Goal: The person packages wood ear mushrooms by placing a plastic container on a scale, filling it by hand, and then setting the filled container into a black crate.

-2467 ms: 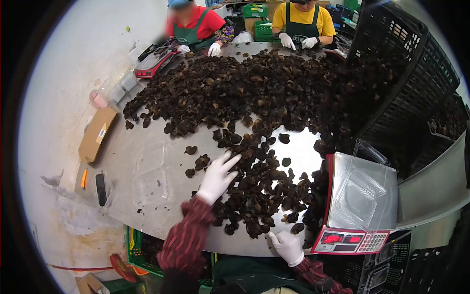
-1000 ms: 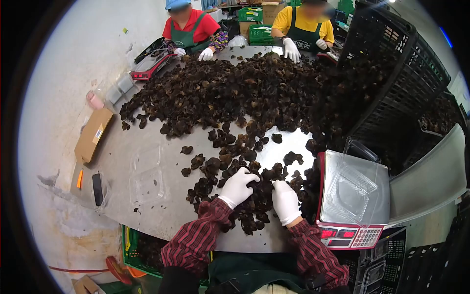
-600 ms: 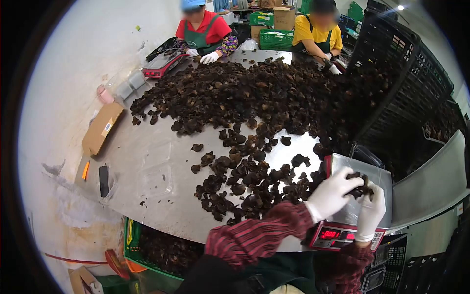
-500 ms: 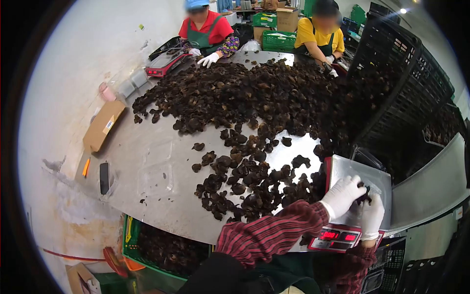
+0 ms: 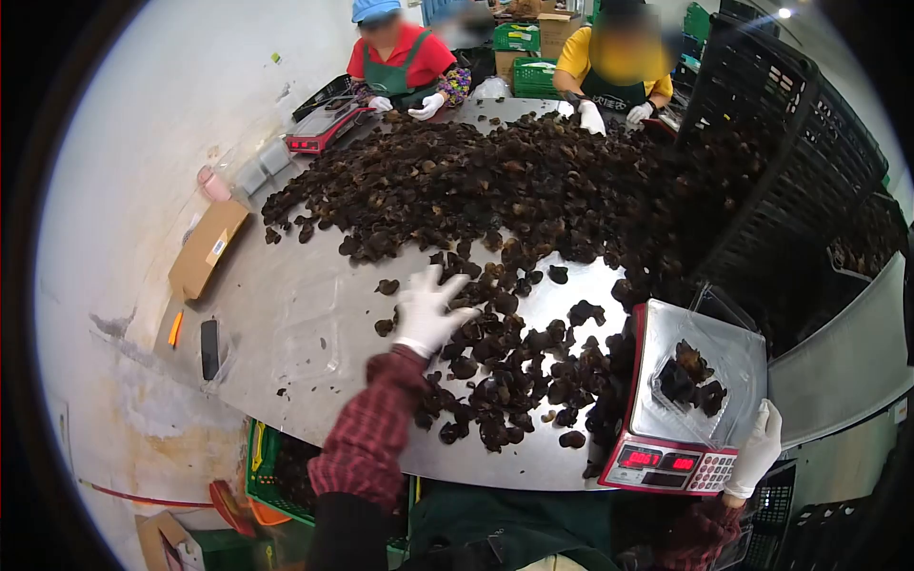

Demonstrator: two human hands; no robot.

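My left hand (image 5: 430, 309), in a white glove, is open with fingers spread over the near edge of the loose wood ear mushrooms (image 5: 495, 381) on the metal table (image 5: 286, 362). Nothing shows in its grasp. At the right edge of the red digital scale (image 5: 700, 381), my right hand (image 5: 759, 447), also gloved, has its fingers stretched out and holds nothing visible. A clear plastic tray (image 5: 668, 411) sits on the scale plate with a few dark wood ear pieces (image 5: 693, 376) in it. Red digits are lit on the display.
A large mushroom heap (image 5: 505, 181) covers the table's far side. Black crates (image 5: 762, 181) stand at right. Two people work across the table, near another scale (image 5: 328, 124). At left lie a cardboard box (image 5: 208, 249) and a phone (image 5: 209, 349); a green crate (image 5: 257, 476) stands below.
My left hand has left the scale and swung left over the loose mushrooms. My right hand has moved off the tray to the scale's edge. Mushroom pieces now lie uncovered in the tray.
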